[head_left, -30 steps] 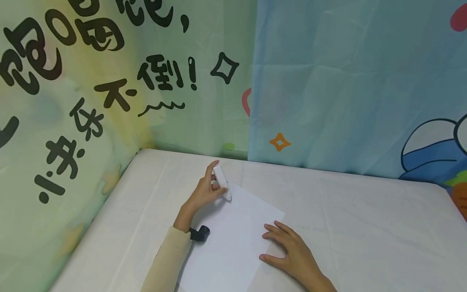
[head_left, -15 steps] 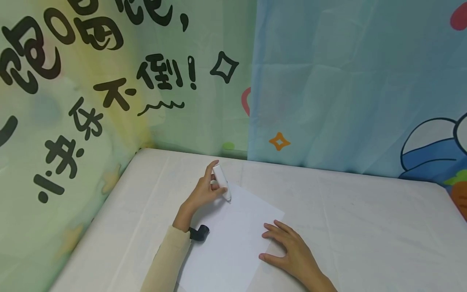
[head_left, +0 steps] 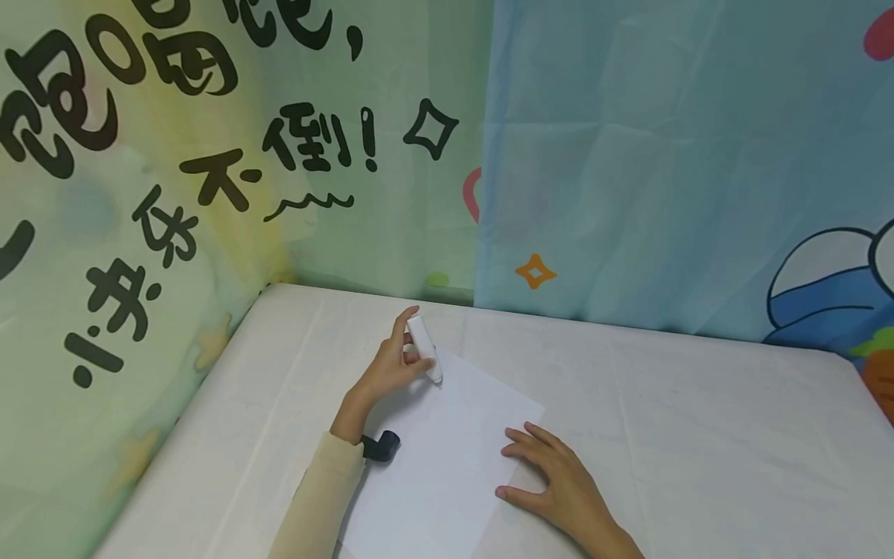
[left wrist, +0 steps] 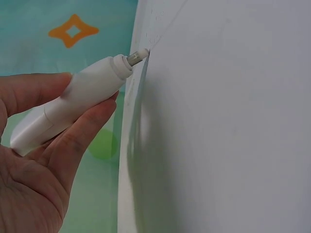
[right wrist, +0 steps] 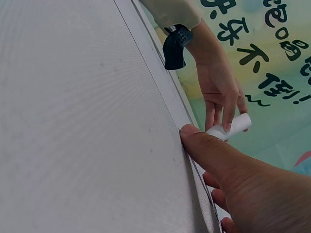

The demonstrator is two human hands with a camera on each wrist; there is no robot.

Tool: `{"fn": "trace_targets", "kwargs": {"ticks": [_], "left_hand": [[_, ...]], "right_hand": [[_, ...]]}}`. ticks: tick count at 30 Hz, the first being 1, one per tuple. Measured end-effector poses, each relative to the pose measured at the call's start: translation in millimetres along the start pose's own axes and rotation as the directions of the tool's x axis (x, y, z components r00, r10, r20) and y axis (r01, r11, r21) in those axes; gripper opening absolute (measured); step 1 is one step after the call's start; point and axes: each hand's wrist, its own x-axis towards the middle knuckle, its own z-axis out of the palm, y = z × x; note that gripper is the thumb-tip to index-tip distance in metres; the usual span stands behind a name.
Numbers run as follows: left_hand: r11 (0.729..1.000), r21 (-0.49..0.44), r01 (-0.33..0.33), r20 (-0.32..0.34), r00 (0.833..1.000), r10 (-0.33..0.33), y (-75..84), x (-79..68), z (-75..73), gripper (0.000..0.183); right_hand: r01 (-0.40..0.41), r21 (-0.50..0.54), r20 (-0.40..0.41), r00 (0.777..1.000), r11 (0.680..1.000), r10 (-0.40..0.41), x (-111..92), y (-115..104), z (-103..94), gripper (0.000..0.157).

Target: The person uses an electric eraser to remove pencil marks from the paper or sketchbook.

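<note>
Between thumb and fingers, my left hand (head_left: 386,366) holds a white electric eraser (head_left: 422,340), tilted with its tip down over the far end of a plain white sheet of paper (head_left: 447,458). The left wrist view shows the eraser's body (left wrist: 87,92) ending in a short metal collar and a small white tip right at the paper's surface; whether it touches is hard to tell. My right hand (head_left: 564,487) lies at the sheet's right edge with fingers spread and holds nothing. In the right wrist view its thumb (right wrist: 214,150) is beside the paper's edge.
A white cloth (head_left: 684,450) covers the table. Behind it hang a green printed sheet (head_left: 391,233) with black lettering and a blue one (head_left: 628,194). A black strap-mounted camera (head_left: 382,447) sits on my left wrist above the paper.
</note>
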Motion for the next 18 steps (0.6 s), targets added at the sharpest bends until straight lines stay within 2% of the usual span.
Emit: {"fn": "trace_targets", "kwargs": {"ticks": [11,16,18], "left_hand": [[0.999,-0.002,-0.042,0.007,0.999,0.042,-5.1,2.2,0.1,0.088],[0.998,-0.056,-0.035,-0.003,0.999,0.035,-4.5,2.1,-1.2,0.093],[0.997,-0.074,-0.026,0.0,1.0,0.026,-4.0,1.7,-2.0,0.086]], "right_hand": [[-0.007,0.001,0.001,1.0,1.0,0.007,0.1,0.5,0.6,0.041],[-0.001,-0.006,-0.004,1.0,1.0,0.001,0.0,0.6,0.8,0.041],[0.004,-0.007,-0.007,1.0,1.0,-0.004,0.0,0.7,0.9,0.041]]}}
